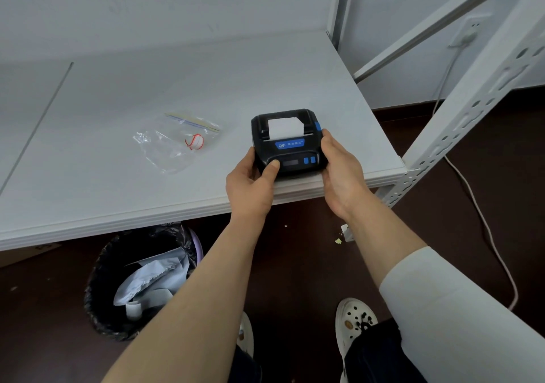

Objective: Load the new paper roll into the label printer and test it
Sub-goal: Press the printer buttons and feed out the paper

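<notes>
Printer (289, 144) sits right of frame centre at the tabletop (118, 93) edge, paper (285, 128) poking out; left hand (250, 185) and right hand (342, 173) clasp its sides, steadying it, probably for testing.

a clear plastic bag (177, 141) lies flat on the white table (118, 176), with something small, red and white inside. under the table stands a bin (138, 282) with a black liner, holding crumpled paper. a pale cord (483, 220) runs across the dark floor (295, 264).
</notes>
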The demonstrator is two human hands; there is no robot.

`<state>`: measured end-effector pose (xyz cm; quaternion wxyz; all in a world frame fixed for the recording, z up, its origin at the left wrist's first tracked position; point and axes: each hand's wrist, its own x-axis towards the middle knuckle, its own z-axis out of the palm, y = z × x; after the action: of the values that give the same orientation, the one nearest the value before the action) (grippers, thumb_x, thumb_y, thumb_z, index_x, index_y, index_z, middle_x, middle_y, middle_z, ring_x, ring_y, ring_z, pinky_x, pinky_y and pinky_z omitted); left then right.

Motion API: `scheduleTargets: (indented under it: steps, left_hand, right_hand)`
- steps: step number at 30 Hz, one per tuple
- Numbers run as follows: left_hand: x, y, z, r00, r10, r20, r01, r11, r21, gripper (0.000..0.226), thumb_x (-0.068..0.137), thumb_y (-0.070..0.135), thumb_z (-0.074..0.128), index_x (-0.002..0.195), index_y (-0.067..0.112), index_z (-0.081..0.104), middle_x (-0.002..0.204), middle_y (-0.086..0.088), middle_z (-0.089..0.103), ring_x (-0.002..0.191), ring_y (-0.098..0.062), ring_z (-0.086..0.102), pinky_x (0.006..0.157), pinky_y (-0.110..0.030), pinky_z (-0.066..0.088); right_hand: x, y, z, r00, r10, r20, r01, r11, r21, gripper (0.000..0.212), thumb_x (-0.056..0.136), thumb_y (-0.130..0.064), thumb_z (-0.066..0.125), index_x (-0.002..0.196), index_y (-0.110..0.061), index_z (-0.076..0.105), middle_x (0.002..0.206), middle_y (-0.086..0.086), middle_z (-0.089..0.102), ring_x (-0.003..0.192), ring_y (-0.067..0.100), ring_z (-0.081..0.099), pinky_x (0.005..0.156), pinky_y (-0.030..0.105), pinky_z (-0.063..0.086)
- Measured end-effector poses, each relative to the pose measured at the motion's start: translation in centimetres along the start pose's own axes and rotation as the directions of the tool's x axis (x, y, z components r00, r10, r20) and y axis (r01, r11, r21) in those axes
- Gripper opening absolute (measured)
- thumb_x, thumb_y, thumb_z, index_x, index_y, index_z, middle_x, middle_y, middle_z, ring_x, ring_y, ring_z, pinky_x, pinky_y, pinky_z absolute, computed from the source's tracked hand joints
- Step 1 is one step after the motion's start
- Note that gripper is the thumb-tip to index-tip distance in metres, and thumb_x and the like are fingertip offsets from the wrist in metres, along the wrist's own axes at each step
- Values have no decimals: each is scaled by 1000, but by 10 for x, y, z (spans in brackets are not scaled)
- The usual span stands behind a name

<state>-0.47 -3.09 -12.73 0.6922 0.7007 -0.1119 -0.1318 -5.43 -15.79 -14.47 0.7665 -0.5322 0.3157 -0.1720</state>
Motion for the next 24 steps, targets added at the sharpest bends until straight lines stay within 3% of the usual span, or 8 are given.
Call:
scheduleTargets:
  steps: [6, 10, 24]
  left_hand:
    - [-1, 0, 0, 1000, -7, 0, 7, 1000, -10, 36, 86, -1, 57, 122, 3, 62, 114, -10, 70, 109, -13, 64, 96, -15, 48]
    - [-1, 0, 1, 1000, -2, 5, 2, 1000, -15, 32, 86, -3, 56, 117, 3, 64, 106, -6, 70, 98, -7, 64, 89, -11, 48]
    - [0, -1, 1, 1000, -21, -11, 21, 1000, -1, 38, 85, -1, 58, 123, 3, 62, 117, -12, 69, 112, -16, 64, 99, -18, 47]
  right_hand:
    - [1, 2, -1, 1000, 12, -5, -12, 1000, -3, 49, 90, -48, 45, 136, -31, 46, 142, -4, 51, 137, 15, 38, 117, 51, 22]
    - [1, 2, -2, 1000, 1, 11, -1, 1000, 4, 47, 92, -45, 44, 136, -31, 47, 141, -4, 52, 137, 15, 38, 118, 50, 21]
    - [0, 2, -1, 1000, 11, -4, -11, 1000, -4, 51, 90, -48, 45, 138, -31, 44, 143, -5, 49, 137, 15, 37, 117, 51, 23]
